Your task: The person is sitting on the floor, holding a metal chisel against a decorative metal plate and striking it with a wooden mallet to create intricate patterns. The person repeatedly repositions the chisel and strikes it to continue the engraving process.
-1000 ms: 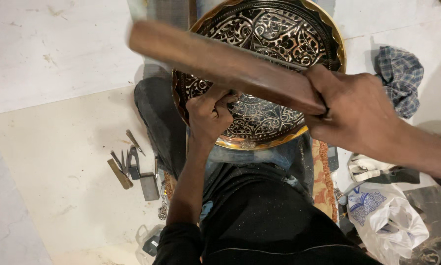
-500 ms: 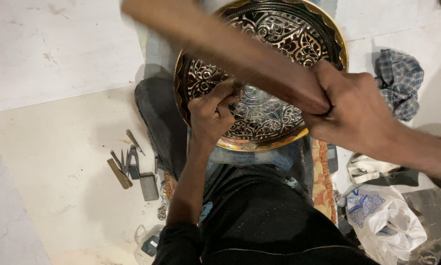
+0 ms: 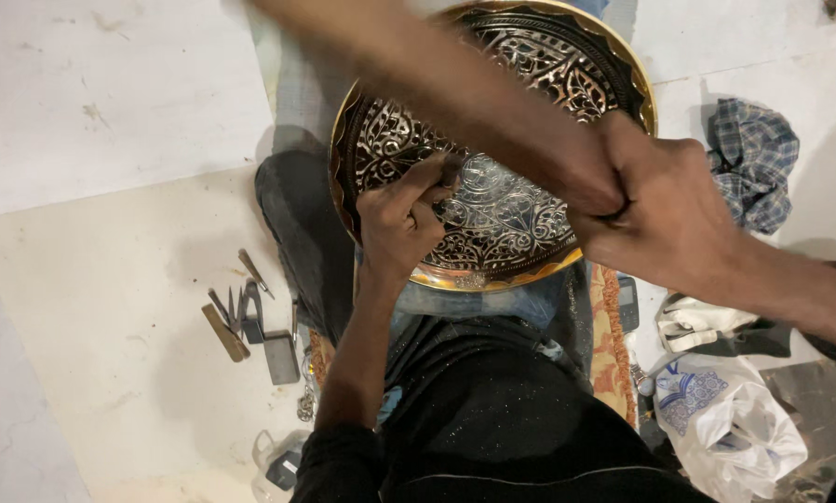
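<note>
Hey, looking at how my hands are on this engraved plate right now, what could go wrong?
The right hand swings a blurred wooden stick just above the left hand, whose fingertips pinch something small against the round engraved brass plate; a stray blow may hit those fingers. The plate rests on the lap, so it might shift and spoil the pattern.

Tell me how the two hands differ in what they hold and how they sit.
The left hand pinches a small tool with its fingertips, resting on the engraved plate. The right hand is a closed fist around a blurred wooden stick, raised above the plate. Both are bare and over the plate.
</note>
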Demonstrator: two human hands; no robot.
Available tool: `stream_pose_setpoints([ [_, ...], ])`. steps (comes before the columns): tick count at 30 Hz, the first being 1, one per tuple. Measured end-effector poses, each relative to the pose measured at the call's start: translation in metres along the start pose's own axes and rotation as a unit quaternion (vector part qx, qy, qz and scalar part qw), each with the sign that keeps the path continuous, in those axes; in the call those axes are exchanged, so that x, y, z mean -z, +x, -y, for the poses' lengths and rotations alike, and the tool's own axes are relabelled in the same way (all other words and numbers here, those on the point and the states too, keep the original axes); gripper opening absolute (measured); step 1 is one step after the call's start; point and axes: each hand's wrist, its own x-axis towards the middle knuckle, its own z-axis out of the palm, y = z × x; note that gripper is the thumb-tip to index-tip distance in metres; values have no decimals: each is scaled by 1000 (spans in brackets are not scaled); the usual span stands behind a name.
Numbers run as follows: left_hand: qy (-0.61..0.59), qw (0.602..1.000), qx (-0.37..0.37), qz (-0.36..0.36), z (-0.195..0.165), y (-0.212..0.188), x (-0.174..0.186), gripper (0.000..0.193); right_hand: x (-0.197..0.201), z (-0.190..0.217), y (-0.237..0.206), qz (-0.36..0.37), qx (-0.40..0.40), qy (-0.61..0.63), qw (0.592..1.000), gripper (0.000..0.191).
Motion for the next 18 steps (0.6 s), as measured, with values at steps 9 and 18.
stream_pose_setpoints([
  [9,7,1000,21,2,-5,6,1,44,2,1,-1,-2,-14,27,1000,27],
  [18,31,999,36,13,-1,3,1,39,10,8,4,-20,-13,45,999,30],
])
